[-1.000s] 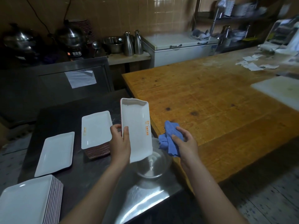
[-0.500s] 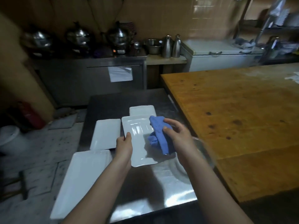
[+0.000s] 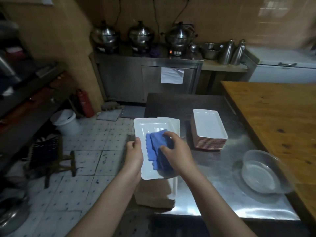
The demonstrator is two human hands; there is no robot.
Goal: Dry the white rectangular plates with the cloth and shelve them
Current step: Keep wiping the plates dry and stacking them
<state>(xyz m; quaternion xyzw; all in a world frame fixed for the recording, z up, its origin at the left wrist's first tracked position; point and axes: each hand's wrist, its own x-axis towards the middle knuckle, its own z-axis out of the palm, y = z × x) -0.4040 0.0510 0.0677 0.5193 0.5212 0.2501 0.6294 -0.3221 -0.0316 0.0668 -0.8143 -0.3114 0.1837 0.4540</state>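
Just the one view, head-worn and wide-angle. Looks forward and steeply down, facing the back wall (image 3: pixel 222 14). Sits close over the left hand (image 3: pixel 134 154) and right hand (image 3: pixel 177 156), dead centre on the plate (image 3: pixel 150 127) and cloth (image 3: pixel 153 147). Catches the steel table (image 3: pixel 213 177) from 3 to 5 o'clock, wooden table (image 3: pixel 273 117) at 2 o'clock, tiled floor (image 3: pixel 85 168) at 8, cookers (image 3: pixel 142 36) far off at 12.
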